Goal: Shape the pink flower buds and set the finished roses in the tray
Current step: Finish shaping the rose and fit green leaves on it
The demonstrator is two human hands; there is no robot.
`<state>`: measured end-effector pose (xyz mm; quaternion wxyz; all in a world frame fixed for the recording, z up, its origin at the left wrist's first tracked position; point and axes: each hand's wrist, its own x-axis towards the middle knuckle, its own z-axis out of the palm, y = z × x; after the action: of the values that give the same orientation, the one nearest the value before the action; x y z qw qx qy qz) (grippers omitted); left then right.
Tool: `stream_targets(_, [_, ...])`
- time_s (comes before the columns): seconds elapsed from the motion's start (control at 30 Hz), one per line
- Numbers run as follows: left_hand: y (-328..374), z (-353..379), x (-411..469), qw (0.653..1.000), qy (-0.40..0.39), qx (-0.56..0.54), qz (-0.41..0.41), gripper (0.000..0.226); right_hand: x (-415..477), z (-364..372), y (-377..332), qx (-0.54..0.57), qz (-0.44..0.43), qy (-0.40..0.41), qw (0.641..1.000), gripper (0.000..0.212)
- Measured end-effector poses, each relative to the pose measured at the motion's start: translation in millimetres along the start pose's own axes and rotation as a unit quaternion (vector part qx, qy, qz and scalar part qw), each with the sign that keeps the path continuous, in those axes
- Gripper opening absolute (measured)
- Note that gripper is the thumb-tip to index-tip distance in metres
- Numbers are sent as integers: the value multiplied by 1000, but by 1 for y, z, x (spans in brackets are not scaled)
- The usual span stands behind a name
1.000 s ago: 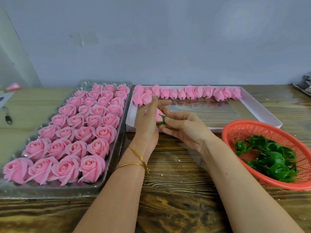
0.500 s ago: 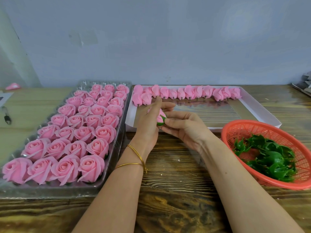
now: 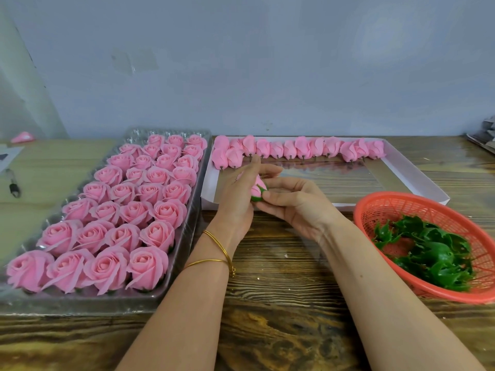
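A pink flower bud (image 3: 259,186) with a green base sits between my two hands above the near edge of the white box (image 3: 417,174). My left hand (image 3: 237,199) holds the bud from the left, its fingers curled round it. From the right, my right hand (image 3: 292,203) pinches the green base with its fingertips. A row of unshaped pink buds (image 3: 302,150) lines the far side of the white box. The clear plastic tray (image 3: 184,247) on the left holds several rows of finished pink roses (image 3: 158,210).
A red plastic basket (image 3: 417,207) with green leaf pieces (image 3: 428,250) stands at the right on the wooden table (image 3: 278,263). A black pen (image 3: 13,183) and a small pink item (image 3: 22,137) lie far left. The grey wall runs behind.
The bud has been turned slightly between my fingers, showing more of its green base. Both hands stay in the same place.
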<state>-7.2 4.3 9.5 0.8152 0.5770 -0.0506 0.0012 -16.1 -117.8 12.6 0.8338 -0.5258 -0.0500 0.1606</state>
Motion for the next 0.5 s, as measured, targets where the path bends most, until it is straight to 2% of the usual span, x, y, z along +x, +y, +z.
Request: stream_targets(0.5, [-4, -3, 1, 997, -56, 51, 7, 34, -2, -3, -2, -29, 3, -22, 999, 31])
